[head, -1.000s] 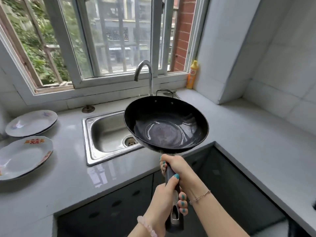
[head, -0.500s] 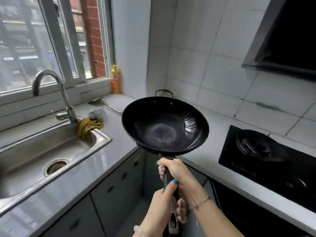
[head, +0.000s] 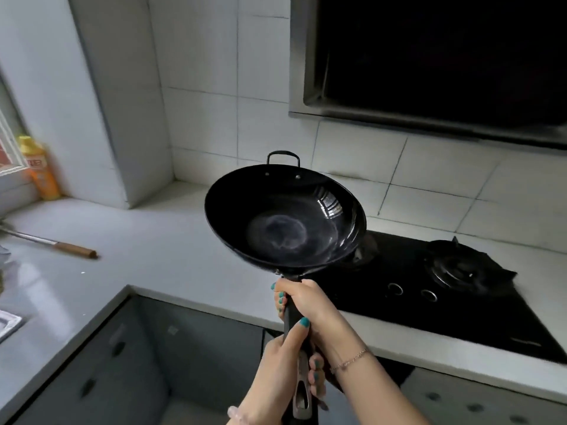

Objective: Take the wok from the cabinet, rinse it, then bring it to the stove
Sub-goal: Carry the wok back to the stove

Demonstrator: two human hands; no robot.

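The stove (head: 429, 296), half seen before, now lies in full view at right. Above the table (head: 159, 240) edge, the wok (head: 285, 222) has swung over the stove's left side. The right hand (head: 306, 299), and the left hand (head: 279, 366) below it, keep a closed grip round the handle (head: 290, 315).

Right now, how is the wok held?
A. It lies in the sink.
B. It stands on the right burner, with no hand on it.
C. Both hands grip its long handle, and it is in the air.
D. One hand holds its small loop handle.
C: the right hand and the left hand both grip the long handle, and the wok hangs in the air near the stove.
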